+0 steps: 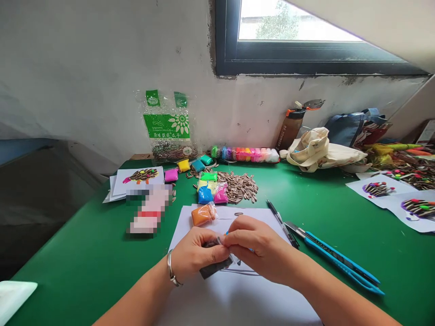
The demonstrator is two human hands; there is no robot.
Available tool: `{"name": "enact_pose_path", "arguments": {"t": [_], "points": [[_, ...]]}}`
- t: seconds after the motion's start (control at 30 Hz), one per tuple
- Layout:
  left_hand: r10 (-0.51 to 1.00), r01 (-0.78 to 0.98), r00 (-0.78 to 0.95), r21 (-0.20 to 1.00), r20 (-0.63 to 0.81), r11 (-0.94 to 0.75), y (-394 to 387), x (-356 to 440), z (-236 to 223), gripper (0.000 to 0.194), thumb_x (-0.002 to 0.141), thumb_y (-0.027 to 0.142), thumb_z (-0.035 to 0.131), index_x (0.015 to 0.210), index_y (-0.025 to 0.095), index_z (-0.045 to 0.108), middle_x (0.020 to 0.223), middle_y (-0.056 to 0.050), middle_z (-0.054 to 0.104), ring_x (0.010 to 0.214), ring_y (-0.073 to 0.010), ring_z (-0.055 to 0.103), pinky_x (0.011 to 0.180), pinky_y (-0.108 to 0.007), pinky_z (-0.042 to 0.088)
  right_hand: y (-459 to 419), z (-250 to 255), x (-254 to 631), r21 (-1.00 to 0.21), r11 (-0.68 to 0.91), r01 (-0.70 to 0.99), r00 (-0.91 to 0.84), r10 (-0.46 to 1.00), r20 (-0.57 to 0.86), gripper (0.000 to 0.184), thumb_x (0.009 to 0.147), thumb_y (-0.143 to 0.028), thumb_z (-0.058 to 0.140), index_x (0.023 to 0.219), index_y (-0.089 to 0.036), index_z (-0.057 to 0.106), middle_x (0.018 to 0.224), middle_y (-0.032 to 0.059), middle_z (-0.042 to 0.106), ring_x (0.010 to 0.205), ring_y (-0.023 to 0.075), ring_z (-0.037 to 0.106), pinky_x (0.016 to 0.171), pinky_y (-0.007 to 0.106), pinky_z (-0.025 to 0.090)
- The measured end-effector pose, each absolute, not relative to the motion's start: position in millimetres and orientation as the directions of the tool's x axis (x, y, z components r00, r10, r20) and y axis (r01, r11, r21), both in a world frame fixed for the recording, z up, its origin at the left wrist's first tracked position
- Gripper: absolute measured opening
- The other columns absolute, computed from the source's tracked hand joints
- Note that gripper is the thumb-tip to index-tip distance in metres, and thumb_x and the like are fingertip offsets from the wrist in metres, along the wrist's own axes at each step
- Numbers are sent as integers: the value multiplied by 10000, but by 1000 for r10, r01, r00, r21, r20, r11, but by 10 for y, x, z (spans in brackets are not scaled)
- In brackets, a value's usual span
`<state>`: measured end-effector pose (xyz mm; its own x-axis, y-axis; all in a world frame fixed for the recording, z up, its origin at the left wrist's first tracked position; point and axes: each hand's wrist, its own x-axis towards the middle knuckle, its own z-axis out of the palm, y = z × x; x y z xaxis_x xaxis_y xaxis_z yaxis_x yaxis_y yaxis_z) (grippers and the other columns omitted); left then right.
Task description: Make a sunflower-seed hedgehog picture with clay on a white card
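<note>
My left hand [200,256], with a silver bracelet at the wrist, is closed around a small packet of black modelling clay [211,270]. At the packet's upper right end, the fingers of my right hand [256,237] pinch its clear wrapper. Both hands are over a sheet of white paper [217,301]; dark lines and a bit of blue show partly beneath them. Just beyond the left hand lies an orange clay packet [201,214] on the paper. A single sunflower seed [239,213] rests near the sheet's top edge.
Beyond the paper are more clay packets [205,194] and a sunflower seed pile [239,188]. A black pen [279,219] and blue utility knife [340,258] lie right. Seed-decorated pictures [142,175] sit left. A seed bag [168,131] and bottle [289,129] stand along the wall.
</note>
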<state>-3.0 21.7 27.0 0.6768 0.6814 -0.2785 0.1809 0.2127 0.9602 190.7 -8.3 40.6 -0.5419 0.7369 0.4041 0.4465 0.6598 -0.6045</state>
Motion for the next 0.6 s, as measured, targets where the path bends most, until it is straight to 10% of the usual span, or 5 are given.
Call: {"name": "enact_pose_path", "arguments": {"t": [0.6], "points": [[750, 4, 601, 939, -276, 343, 234, -41, 189, 390, 672, 490, 760, 730, 109, 702, 623, -53, 672, 585, -132, 600, 561, -221, 441, -72, 322, 1841, -695, 578, 429, -408, 810, 422, 156, 893, -143, 497, 828, -184, 632, 766, 25, 575, 710, 126, 514, 645, 240, 408]]}}
